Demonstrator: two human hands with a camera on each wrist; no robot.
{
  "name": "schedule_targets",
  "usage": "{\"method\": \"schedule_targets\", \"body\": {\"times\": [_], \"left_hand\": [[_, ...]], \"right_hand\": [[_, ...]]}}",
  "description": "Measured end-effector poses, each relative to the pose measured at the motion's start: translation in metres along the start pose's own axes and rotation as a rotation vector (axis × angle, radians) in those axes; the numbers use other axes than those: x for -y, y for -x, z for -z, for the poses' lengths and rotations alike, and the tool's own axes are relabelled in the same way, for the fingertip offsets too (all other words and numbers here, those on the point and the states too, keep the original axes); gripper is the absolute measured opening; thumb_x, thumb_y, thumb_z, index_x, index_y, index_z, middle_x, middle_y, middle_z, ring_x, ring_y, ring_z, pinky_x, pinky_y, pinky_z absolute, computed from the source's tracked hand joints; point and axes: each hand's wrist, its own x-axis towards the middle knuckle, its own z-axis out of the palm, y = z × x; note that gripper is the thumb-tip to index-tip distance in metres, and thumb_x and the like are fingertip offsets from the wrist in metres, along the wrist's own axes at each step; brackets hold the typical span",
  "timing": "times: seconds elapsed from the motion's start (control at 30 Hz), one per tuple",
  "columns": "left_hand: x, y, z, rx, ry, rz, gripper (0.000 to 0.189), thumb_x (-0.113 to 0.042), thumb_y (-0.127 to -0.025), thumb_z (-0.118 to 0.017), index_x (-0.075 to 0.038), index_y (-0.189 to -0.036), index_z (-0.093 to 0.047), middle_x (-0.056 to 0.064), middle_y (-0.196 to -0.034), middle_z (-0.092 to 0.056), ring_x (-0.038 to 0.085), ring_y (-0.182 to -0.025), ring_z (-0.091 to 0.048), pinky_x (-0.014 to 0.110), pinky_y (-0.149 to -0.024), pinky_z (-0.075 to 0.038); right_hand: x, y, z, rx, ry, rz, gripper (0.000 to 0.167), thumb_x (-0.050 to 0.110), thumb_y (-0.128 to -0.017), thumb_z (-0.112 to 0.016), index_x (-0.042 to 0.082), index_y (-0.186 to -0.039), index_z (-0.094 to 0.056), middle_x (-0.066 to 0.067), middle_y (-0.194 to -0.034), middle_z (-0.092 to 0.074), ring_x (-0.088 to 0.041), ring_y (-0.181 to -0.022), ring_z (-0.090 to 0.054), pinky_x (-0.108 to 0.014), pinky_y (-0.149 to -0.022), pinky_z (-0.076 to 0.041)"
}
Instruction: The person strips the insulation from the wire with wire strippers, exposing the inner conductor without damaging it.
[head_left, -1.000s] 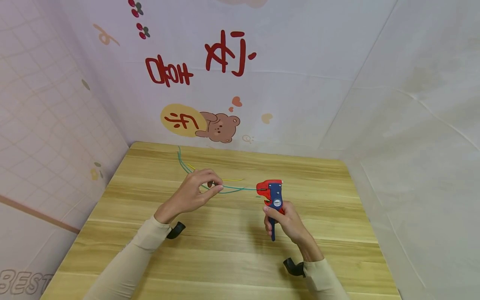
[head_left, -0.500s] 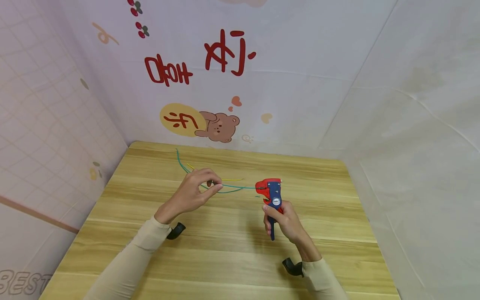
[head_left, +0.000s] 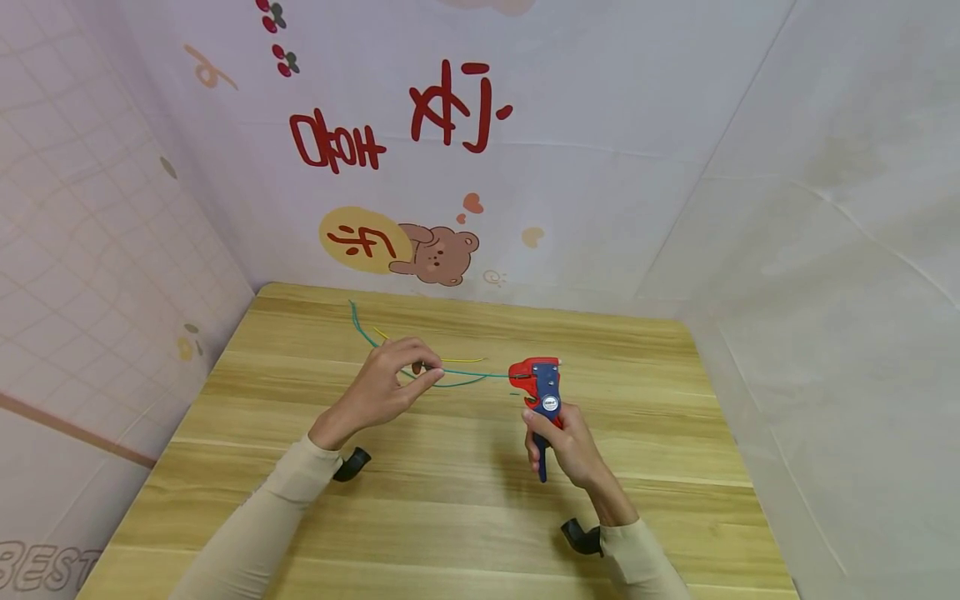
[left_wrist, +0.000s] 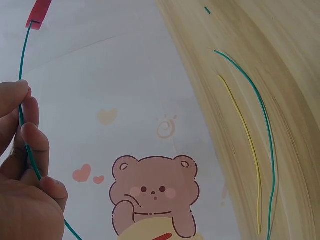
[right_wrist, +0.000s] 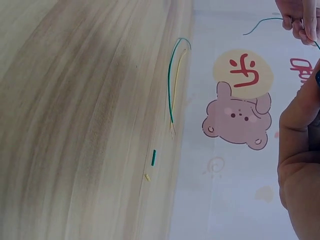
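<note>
My left hand pinches a green wire between thumb and fingertips, and the wire's tail trails off behind the hand. The other end of that wire runs into the red head of a wire stripper with a blue body. My right hand grips the stripper by its handles, head upward. Whether the jaws bite the wire cannot be made out. A second green wire lies on the table beside a yellow wire. In the right wrist view, bare strands show at their near ends.
Short cut pieces lie on the wooden table: a green one and a yellow one. A white printed backdrop rises behind the table, with more cloth at both sides. Black curved parts sit by both wrists.
The stripper and right hand have drifted slightly left. The tail of the held wire has shifted a little left and lower. Both hands keep their grips.
</note>
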Motion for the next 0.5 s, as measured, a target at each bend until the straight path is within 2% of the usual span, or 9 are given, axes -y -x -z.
{"method": "schedule_targets", "body": {"times": [0.27, 0.5], "left_hand": [[0.0002, 0.0007, -0.0004, -0.004, -0.001, 0.011, 0.014, -0.002, -0.101, -0.083, -0.016, -0.102, -0.082, -0.003, -0.097, -0.078, 0.010, -0.086, -0.066, 0.036, -0.076, -0.059], [-0.0003, 0.0009, -0.0001, -0.002, 0.004, 0.025, 0.013, -0.002, -0.101, -0.083, -0.015, -0.102, -0.082, -0.003, -0.098, -0.078, 0.010, -0.086, -0.066, 0.039, -0.076, -0.060]], "right_hand": [[-0.0023, -0.0003, -0.0010, -0.008, 0.021, 0.011, 0.042, 0.018, -0.120, -0.052, -0.013, -0.093, -0.058, -0.033, -0.064, -0.052, -0.023, -0.047, -0.063, -0.044, -0.047, -0.060], [-0.0025, -0.0008, -0.0027, -0.017, 0.029, 0.018, 0.043, 0.018, -0.120, -0.052, -0.015, -0.094, -0.056, -0.033, -0.065, -0.053, -0.022, -0.046, -0.063, -0.044, -0.047, -0.060]]}}
